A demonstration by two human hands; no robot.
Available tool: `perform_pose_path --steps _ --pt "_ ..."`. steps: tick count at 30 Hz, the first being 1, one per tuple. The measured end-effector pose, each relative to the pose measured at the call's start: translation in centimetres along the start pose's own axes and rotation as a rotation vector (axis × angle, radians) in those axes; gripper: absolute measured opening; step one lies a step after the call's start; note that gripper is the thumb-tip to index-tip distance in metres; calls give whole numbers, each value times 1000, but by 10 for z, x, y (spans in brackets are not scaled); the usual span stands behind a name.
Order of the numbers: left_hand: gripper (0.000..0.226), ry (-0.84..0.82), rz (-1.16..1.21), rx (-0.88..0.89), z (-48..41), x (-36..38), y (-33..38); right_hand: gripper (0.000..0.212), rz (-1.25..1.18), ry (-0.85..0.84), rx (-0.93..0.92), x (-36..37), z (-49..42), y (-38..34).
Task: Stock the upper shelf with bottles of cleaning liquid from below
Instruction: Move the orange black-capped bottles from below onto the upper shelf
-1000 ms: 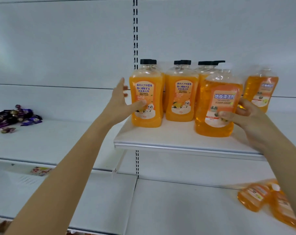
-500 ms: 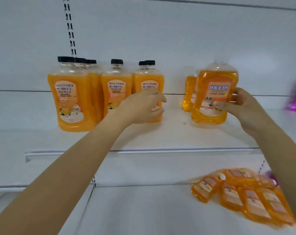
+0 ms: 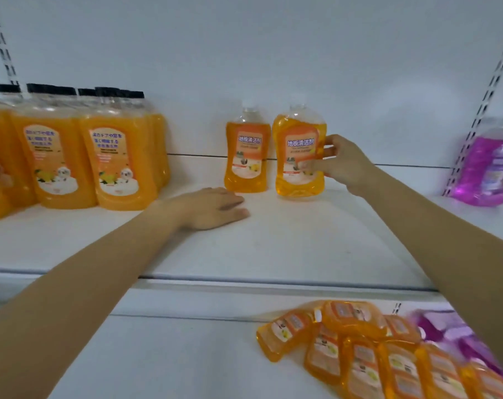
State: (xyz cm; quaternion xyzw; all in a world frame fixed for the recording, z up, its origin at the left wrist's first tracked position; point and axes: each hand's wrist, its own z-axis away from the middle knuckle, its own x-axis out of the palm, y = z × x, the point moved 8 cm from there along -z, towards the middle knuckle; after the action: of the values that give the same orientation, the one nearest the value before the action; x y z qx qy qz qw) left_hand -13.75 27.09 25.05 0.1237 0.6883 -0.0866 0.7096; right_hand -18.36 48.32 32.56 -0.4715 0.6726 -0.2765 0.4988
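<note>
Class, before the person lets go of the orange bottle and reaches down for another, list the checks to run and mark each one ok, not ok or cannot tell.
1. Held orange bottle upright on the upper shelf: ok, though whether its base sits fully flat: cannot tell.
2. Right hand gripping it at the side: ok.
3. Gap to the neighbouring bottle: ok, narrow but apart.
4. Label facing forward: ok.
5. Left hand free, flat on the shelf: ok.
6. More orange bottles lying on the lower shelf to fetch: ok.
</note>
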Motion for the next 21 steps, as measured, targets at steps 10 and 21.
perform_pose_path --steps 10,21 --pt "67 58 60 -46 7 -4 -5 65 -100 59 91 9 -31 41" --pt "69 118 3 -48 13 -11 -8 82 163 46 109 15 -20 34"
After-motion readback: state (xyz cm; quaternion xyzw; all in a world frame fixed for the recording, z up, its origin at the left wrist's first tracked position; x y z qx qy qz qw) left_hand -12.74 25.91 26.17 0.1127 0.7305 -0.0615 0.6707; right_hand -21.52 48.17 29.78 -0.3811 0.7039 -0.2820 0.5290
